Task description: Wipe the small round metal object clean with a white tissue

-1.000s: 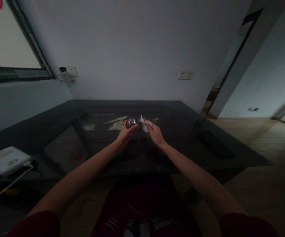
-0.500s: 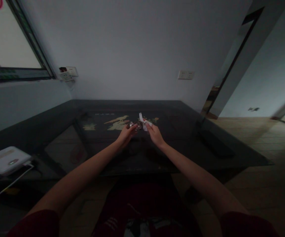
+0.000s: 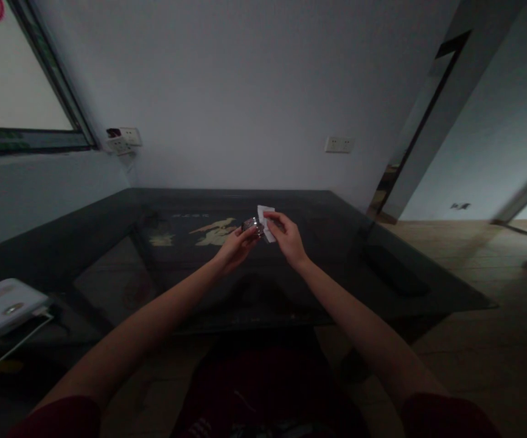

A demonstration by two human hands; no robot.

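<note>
A small shiny object (image 3: 253, 227) is being gripped in the left hand (image 3: 235, 248), fingers closed around its side; exact type cannot be told, too dark and small. A white tissue (image 3: 264, 211) is being pinched in the right hand (image 3: 291, 241), thumb and fingers closed on it, its upper edge sticking up past the fingertips. The two hands are being held close together — tissue right beside the object's right end, contact between them cannot be told for sure. Both items are being held over the middle of a dark glossy counter (image 3: 331, 255), near its printed bird picture (image 3: 212, 232), which is being partly covered by the left hand. On the counter's left side, a white box (image 3: 8, 304) is being shown with a white cable (image 3: 12, 350) plugged in; on its right side, a dark flat item (image 3: 394, 271) is being seen — poorly lit, kind unclear.
</note>
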